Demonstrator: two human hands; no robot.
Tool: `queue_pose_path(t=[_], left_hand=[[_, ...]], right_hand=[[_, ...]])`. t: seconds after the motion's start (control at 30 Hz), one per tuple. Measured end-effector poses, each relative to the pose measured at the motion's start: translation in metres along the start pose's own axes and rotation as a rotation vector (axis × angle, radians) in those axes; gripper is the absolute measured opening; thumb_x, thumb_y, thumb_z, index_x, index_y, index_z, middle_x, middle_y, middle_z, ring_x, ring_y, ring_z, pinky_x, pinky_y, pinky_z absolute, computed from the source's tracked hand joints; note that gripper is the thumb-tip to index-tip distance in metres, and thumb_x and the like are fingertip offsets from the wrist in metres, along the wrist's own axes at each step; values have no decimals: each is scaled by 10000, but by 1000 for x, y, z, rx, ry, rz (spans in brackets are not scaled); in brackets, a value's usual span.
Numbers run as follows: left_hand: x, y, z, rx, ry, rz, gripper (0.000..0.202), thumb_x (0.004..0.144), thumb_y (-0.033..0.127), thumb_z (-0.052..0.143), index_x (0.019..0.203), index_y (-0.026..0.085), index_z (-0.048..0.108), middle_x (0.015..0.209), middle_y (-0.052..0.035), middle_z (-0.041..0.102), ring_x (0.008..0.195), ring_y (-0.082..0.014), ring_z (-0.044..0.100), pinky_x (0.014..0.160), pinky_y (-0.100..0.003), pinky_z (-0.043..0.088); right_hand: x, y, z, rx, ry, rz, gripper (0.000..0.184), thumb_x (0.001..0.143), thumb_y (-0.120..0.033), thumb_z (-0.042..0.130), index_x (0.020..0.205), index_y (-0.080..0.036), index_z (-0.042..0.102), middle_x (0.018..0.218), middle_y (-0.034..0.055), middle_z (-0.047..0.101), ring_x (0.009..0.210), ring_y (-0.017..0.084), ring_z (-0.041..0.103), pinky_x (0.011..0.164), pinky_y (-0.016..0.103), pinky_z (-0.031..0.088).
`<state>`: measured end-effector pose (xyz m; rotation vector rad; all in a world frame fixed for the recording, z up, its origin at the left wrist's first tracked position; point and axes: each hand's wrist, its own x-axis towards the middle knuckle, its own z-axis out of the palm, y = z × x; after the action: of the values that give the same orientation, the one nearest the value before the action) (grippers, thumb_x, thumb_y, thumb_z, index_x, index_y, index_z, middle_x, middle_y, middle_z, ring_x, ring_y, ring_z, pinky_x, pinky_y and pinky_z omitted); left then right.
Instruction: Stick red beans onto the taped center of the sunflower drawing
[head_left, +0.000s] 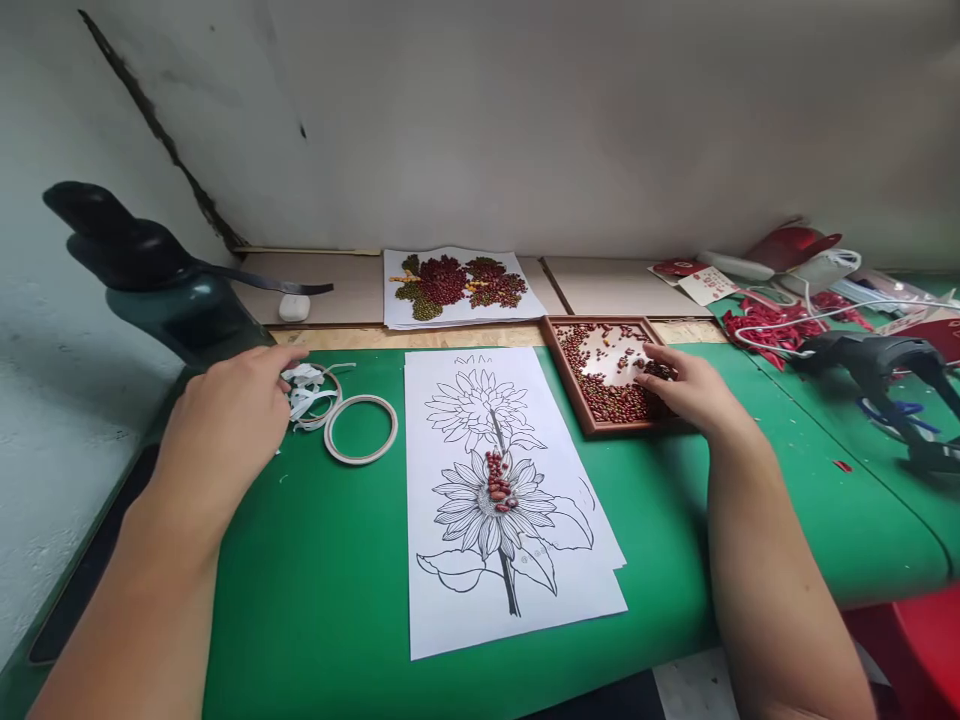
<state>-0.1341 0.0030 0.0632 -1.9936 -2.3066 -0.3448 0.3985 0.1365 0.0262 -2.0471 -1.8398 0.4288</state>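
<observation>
My right hand (694, 392) reaches into a shallow brown wooden tray (574, 392) of small red and greenish beans (611, 403). Its thumb and fingers are apart over the beans; I see none held. My left hand (229, 420) is beside crumpled white strips (306, 385) and a tape ring. One finger is stretched out and the others are partly hidden. Between the hands lies white paper (450, 625) with a line drawing of sunflowers. Several red beans and larger mottled beans (499, 485) lie on the lower flower's centre.
A second tape ring (361, 458) lies left of the paper. Behind it are finished bean pictures (450, 285) and a small white case (294, 307). A dark bottle (187, 300) stands far left. Red shreds (776, 325), cables and a black strapped object (892, 380) clutter the right.
</observation>
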Motion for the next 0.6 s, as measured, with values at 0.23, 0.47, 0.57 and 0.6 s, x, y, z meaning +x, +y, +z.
queue_pose_path(t=[0.23,0.47,0.57,0.6], left_hand=[[4,-4,7,-53,-1,-8,332,981,195,464,1105,253,767,962,-84,726,899,-297,639,621,-339,414],[0,35,21,-142,296,246,227,1004,232,532,1132,219,720,1119,-63,752,1060,-296,618,796,-397,506],[-8,59,29,-171,348,376,210,1004,173,540,1117,185,717,1088,-56,746,1043,-262,632,834,-385,533],[-10,66,32,-187,341,425,212,1002,157,547,1128,181,715,1099,-55,742,1046,-255,634,836,-379,538]], right_hand=[[3,1,5,-70,95,43,336,811,-358,696,1062,-177,828,1093,192,791,1054,408,700,919,526,513],[7,-4,20,-12,304,50,298,797,-254,645,1032,-201,820,953,145,802,912,322,713,834,432,511],[7,-7,23,43,447,70,340,810,-256,599,1073,-200,808,985,135,804,942,328,727,882,458,526],[6,-8,23,74,479,69,350,818,-263,595,1092,-191,801,1005,138,804,923,317,735,876,450,536]])
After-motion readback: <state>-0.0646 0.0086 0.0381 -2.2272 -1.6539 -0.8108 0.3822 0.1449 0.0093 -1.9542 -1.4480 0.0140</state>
